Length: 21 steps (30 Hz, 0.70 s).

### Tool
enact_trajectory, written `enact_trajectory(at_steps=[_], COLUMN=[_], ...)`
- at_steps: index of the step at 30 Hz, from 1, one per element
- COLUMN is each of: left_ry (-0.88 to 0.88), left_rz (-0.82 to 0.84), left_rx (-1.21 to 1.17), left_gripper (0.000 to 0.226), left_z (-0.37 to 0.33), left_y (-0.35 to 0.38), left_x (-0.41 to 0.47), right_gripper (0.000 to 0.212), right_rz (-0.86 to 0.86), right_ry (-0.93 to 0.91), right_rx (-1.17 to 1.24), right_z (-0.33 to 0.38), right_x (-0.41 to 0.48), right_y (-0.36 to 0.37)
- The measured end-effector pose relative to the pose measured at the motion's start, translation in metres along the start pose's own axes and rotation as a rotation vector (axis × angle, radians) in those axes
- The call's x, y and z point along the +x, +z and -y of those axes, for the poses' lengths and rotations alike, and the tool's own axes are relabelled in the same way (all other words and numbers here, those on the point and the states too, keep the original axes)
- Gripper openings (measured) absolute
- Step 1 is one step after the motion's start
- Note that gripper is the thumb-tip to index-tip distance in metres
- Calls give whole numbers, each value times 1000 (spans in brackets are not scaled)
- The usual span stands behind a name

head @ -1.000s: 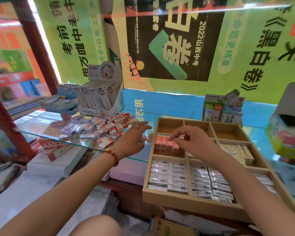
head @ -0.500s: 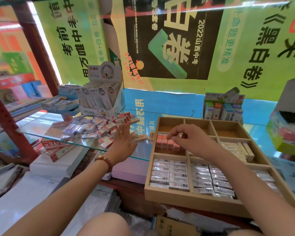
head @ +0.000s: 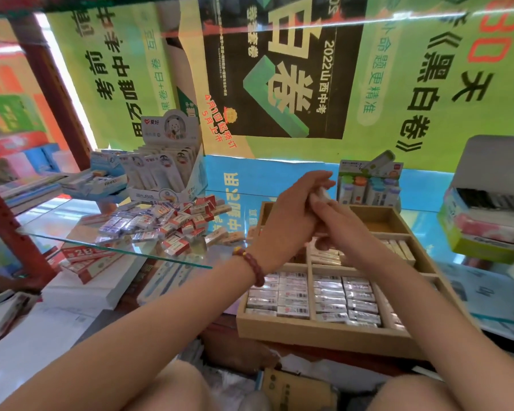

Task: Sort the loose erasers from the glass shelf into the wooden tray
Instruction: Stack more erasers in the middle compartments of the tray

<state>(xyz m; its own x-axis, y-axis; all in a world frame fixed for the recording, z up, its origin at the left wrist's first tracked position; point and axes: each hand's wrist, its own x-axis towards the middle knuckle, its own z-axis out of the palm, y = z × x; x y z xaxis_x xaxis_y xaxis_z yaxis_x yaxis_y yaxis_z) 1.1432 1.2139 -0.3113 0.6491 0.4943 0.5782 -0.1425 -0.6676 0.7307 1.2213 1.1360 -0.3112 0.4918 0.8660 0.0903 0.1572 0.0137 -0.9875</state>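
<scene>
Both hands meet above the back half of the tray [head: 324, 335]. One eraser [head: 320, 193] sits between them. The right hand [head: 336, 223] seems to pinch it at the fingertips, but the view is poor.

Left hand [head: 282, 223]: fingers together, near straight; cannot tell whether it grips.

Pile [head: 163, 223] lies on the shelf [head: 54, 223], left of both hands, nearer the left hand.

Counts: pile in the dozens, not countable; about three strays beside it; one tray.

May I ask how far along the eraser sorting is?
Done: the wooden tray has front compartments packed in rows. In hand: left hand and right hand meet above it around a white eraser. Left: a big loose pile on the glass shelf; a back compartment empty.
</scene>
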Motion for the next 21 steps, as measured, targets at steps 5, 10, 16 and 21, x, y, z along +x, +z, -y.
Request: enact_trajectory(at_steps=[5, 10, 16, 21], left_ry=[-71, -115, 198, 295], left_rz=[-93, 192, 606, 662], left_rx=[-215, 82, 609, 714], left_gripper=[46, 45, 39, 46], left_z=[-23, -6, 4, 11], left_y=[51, 98, 124, 129], left_x=[19, 14, 1, 4], right_gripper=[19, 28, 41, 33], right_rz=[-360, -745, -576, -410], right_ry=[9, -133, 189, 239], right_rx=[51, -392, -841, -914], right_z=[3, -7, -42, -49], right_x=[-2, -20, -29, -30], right_y=[-30, -99, -141, -144])
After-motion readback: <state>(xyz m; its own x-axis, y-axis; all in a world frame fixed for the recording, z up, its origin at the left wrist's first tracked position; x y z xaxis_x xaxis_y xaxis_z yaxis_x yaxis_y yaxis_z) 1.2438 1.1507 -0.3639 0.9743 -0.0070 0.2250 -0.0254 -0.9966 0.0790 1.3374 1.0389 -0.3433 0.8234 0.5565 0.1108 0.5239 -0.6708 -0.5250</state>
